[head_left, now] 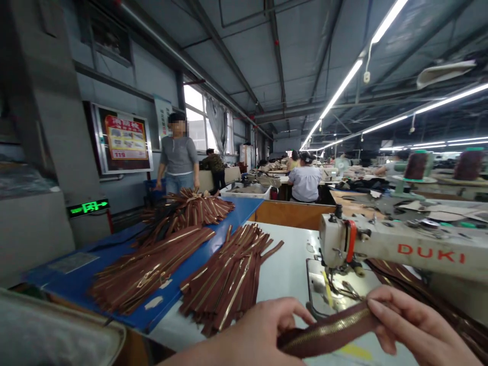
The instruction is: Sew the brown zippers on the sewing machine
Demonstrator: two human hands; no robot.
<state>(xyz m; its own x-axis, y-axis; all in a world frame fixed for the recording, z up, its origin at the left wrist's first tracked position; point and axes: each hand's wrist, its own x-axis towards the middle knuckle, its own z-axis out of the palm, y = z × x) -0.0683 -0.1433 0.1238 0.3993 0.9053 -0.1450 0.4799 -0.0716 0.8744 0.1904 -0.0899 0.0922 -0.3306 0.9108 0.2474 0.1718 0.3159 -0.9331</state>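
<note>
My left hand and my right hand both pinch one brown zipper with gold teeth, stretched between them low in the view. The zipper lies just in front of the needle plate of a white sewing machine marked DUKI. A pile of the same brown zippers lies on the white table to the left of my hands.
More brown zipper bundles and a tied bunch rest on a blue board at left. Thread cones stand behind the machine. A person in grey stands near the wall; a seated person works farther back.
</note>
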